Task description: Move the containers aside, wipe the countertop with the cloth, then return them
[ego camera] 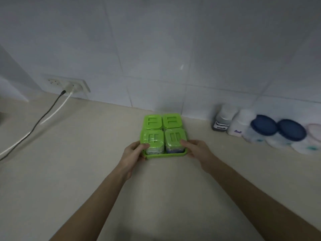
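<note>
Left hand point(134, 152), right hand point(196, 148) grip tray point(165, 155): four green-lidded containers point(172, 121).

To your far left a wall socket point(52, 82) holds a white plug point(69, 86); a black cable point(59, 97) and a white cable point(55, 109) trail down from it, under the tiled wall point(156, 49).
</note>
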